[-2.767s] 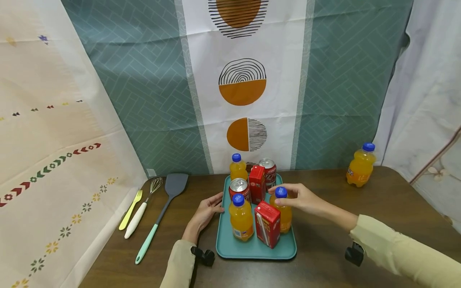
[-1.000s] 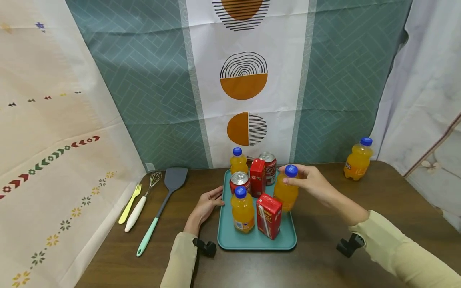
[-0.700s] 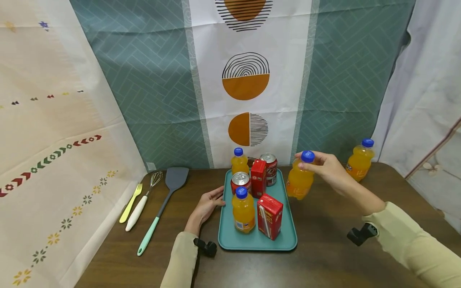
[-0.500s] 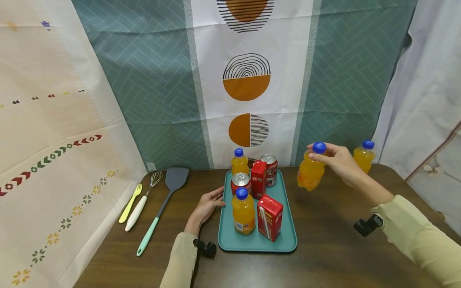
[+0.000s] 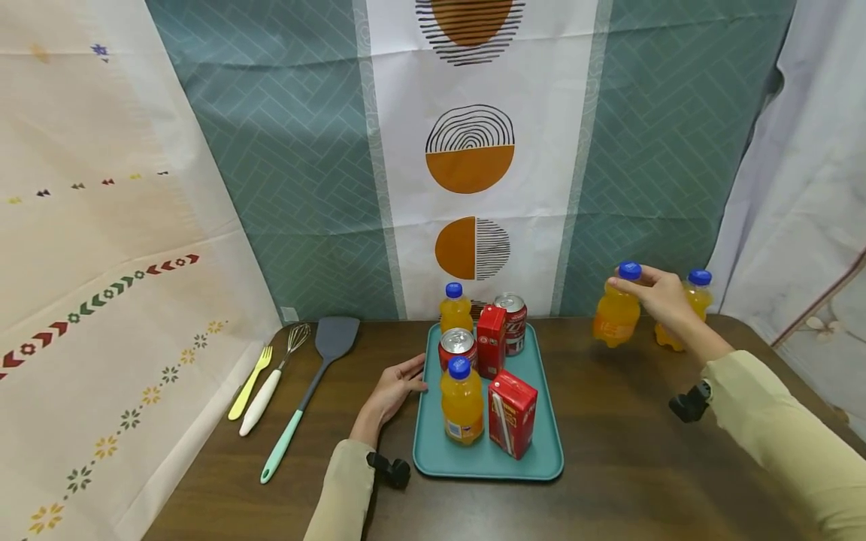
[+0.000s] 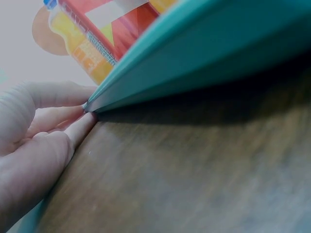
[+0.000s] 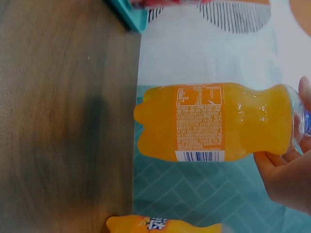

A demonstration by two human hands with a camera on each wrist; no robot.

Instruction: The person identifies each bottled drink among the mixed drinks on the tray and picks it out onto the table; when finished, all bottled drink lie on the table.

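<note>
My right hand (image 5: 663, 297) grips an orange soda bottle (image 5: 616, 314) near its blue cap, right of the tray. In the right wrist view this bottle (image 7: 204, 122) looks raised off the tabletop. Behind the right hand stands another orange soda bottle (image 5: 698, 294), partly covered by it. My left hand (image 5: 395, 387) touches the left edge of the teal tray (image 5: 487, 467) with fingers and thumb. Standing on the tray are a front soda bottle (image 5: 463, 406), a back soda bottle (image 5: 455, 309), two soda cans (image 5: 457, 347) and two red drink cartons (image 5: 513, 417).
Left on the brown table (image 5: 622, 451) lie a yellow fork (image 5: 250, 383), a whisk (image 5: 264, 398) and a grey spatula (image 5: 314, 391) with a mint handle. A patterned cloth (image 5: 467, 165) hangs behind the table's back edge.
My right hand has lifted the soda bottle off the tray's right side and carried it right and back, close to the other bottle. My left hand stays at the tray edge.
</note>
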